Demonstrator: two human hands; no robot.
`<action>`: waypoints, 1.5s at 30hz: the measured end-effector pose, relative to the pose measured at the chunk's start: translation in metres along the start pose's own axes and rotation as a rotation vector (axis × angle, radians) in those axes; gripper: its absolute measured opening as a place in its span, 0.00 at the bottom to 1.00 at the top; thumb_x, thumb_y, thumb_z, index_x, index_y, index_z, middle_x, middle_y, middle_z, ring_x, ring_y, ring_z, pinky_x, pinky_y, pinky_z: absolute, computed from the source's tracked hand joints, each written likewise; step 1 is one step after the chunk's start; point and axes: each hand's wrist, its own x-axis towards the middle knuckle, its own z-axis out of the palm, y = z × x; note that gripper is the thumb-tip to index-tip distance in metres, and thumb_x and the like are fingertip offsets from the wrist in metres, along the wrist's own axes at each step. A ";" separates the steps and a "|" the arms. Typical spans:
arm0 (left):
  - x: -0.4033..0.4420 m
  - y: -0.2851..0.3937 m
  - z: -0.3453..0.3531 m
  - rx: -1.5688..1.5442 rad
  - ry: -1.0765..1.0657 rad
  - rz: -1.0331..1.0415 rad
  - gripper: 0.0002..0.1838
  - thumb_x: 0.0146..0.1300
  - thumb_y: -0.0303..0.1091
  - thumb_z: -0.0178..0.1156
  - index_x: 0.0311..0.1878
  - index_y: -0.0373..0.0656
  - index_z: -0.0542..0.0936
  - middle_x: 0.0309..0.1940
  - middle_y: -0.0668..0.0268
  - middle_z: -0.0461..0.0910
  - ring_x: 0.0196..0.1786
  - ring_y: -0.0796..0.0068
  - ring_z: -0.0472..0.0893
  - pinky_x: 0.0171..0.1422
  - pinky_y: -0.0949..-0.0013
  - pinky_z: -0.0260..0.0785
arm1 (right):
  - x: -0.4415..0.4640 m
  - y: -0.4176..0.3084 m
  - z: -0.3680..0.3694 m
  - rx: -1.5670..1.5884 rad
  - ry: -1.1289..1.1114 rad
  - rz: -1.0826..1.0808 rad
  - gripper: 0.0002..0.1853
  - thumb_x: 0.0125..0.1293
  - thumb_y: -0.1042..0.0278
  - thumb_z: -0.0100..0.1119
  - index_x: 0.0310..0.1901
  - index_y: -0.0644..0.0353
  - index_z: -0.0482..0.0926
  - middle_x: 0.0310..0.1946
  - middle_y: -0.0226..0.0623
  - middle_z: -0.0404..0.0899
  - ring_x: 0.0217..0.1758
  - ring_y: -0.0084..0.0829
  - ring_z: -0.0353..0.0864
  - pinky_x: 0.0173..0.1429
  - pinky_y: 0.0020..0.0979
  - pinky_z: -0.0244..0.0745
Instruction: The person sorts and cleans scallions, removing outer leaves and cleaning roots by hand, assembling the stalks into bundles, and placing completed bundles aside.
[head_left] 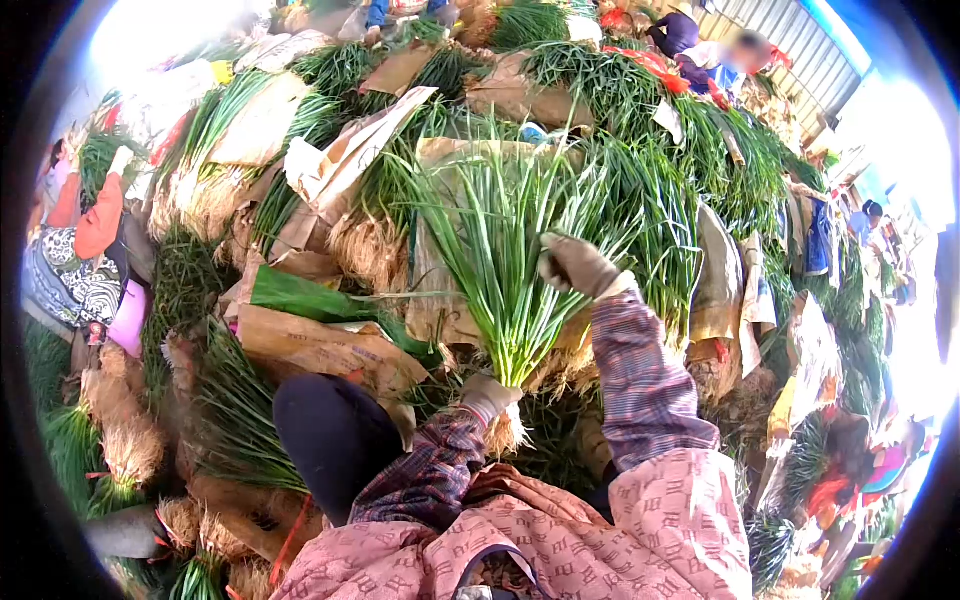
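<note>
My left hand point(490, 393), in a light work glove, is wrapped round the base of a bunch of long-leaved green plants point(512, 290). The bunch stands upright, its leaves fanned out above and its pale roots point(508, 432) hanging below the fist. At the right side of those leaves is my gloved right hand point(580, 267), its fingers curled closed. Whatever it may hold is hidden or too fine to make out. Behind the bunch lie a brown paper sheet point(433, 265) and more green leaves point(655, 235).
Piles of rooted green bundles surround me, with brown paper sacking point(330, 350) at front left and a folded pale sheet point(345, 155) behind. A person in orange sleeves point(100, 215) works at the left. Another person point(725, 60) is at the back right.
</note>
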 end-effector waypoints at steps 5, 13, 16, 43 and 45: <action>0.006 -0.001 0.000 0.013 -0.039 -0.077 0.23 0.49 0.53 0.63 0.34 0.39 0.83 0.27 0.61 0.83 0.29 0.70 0.81 0.34 0.70 0.74 | 0.007 0.013 0.019 -0.502 0.302 0.020 0.18 0.72 0.54 0.43 0.38 0.62 0.75 0.19 0.31 0.73 0.16 0.21 0.67 0.22 0.24 0.65; 0.003 -0.018 0.005 0.037 -0.008 -0.067 0.27 0.45 0.58 0.60 0.41 0.46 0.83 0.38 0.59 0.83 0.39 0.61 0.82 0.46 0.65 0.74 | -0.129 -0.072 -0.073 -0.258 0.872 -0.425 0.14 0.66 0.51 0.50 0.33 0.52 0.75 0.17 0.22 0.66 0.17 0.15 0.62 0.20 0.22 0.59; -0.006 -0.012 -0.004 -0.117 -0.018 -0.078 0.29 0.45 0.57 0.61 0.41 0.42 0.83 0.38 0.55 0.82 0.41 0.59 0.81 0.48 0.65 0.74 | -0.241 -0.054 -0.120 -0.292 0.730 -0.134 0.18 0.67 0.47 0.46 0.35 0.53 0.76 0.22 0.25 0.68 0.23 0.18 0.66 0.28 0.24 0.64; -0.028 0.021 -0.021 0.167 -0.053 -0.224 0.26 0.50 0.56 0.58 0.38 0.41 0.82 0.34 0.59 0.82 0.35 0.65 0.82 0.40 0.64 0.74 | -0.270 -0.003 -0.243 -0.240 0.865 -0.390 0.11 0.66 0.54 0.50 0.37 0.54 0.72 0.19 0.24 0.64 0.20 0.19 0.64 0.22 0.22 0.56; -0.032 0.020 -0.025 -0.069 -0.065 -0.197 0.26 0.48 0.54 0.61 0.37 0.38 0.81 0.33 0.57 0.82 0.33 0.67 0.81 0.40 0.66 0.73 | -0.297 0.038 -0.233 -0.997 0.747 0.170 0.22 0.61 0.51 0.54 0.50 0.57 0.67 0.33 0.36 0.69 0.35 0.29 0.70 0.38 0.28 0.62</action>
